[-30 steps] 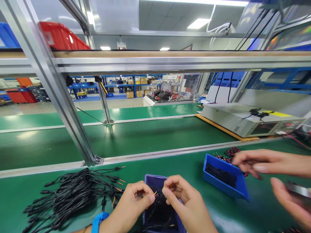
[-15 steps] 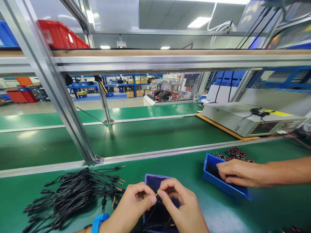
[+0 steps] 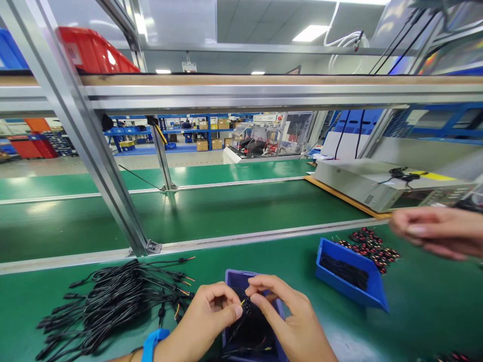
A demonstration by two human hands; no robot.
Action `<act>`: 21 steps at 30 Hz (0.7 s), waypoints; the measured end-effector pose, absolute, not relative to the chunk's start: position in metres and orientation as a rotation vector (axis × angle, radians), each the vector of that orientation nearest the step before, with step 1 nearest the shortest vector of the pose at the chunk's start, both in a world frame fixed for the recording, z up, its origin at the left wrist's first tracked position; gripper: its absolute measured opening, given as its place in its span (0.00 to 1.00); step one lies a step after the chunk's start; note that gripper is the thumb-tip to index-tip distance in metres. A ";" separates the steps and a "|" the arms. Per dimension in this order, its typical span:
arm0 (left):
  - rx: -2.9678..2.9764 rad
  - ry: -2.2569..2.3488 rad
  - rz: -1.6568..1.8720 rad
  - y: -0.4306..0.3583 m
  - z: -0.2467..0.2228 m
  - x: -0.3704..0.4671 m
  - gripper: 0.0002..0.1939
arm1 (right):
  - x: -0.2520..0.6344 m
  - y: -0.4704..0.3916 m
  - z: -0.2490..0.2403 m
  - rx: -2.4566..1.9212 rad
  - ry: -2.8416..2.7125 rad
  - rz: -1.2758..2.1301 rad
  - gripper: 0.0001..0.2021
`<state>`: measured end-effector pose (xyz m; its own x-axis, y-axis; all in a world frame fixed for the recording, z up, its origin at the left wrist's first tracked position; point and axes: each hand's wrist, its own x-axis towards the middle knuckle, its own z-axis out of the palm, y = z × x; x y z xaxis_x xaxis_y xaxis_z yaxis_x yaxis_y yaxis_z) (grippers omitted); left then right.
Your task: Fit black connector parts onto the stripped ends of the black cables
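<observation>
My left hand (image 3: 206,319), with a blue wristband (image 3: 154,342), pinches a cable's thin yellow wire end (image 3: 242,302) between thumb and forefinger. Just to the right, my right hand (image 3: 292,317) has its thumb and forefinger brought close together by the wire; whatever lies between them is too small to make out. Both hands are over a purple bin (image 3: 237,274) containing black cables and a few coloured wire ends. Left of my hands, a pile of black cables (image 3: 113,301) with connectors and bare coloured wires lies on the green table.
To the right stands a blue bin (image 3: 335,281) of black pieces, beside a heap of small red-and-black parts (image 3: 372,246). A co-worker's blurred hand (image 3: 439,229) hovers there. A metal post (image 3: 94,151) rises at left; a grey instrument (image 3: 377,183) sits behind.
My right fingertips have moved slightly right, away from the yellow wire end, while my left hand stays put. The co-worker's hand has come out of the blue bin, up and right.
</observation>
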<state>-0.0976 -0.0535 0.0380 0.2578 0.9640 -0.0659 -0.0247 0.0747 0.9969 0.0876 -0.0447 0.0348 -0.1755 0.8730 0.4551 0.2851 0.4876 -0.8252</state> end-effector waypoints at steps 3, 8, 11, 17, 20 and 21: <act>1.238 1.015 0.993 -0.053 0.035 -0.097 0.14 | 0.086 -0.045 0.034 -0.963 -1.734 0.641 0.06; 1.228 1.028 1.002 -0.054 0.037 -0.096 0.14 | 0.085 -0.046 0.039 -0.996 -1.738 0.588 0.05; 1.235 1.033 0.998 -0.055 0.037 -0.096 0.14 | 0.084 -0.046 0.041 -1.018 -1.770 0.591 0.06; 1.158 1.006 0.971 -0.054 0.035 -0.095 0.15 | 0.086 -0.048 0.046 -0.879 -1.934 0.577 0.11; 1.118 1.007 1.029 -0.055 0.035 -0.096 0.13 | 0.087 -0.047 0.047 -0.815 -1.999 0.558 0.11; 1.112 1.008 1.050 -0.055 0.035 -0.097 0.12 | 0.087 -0.046 0.046 -0.813 -2.008 0.550 0.11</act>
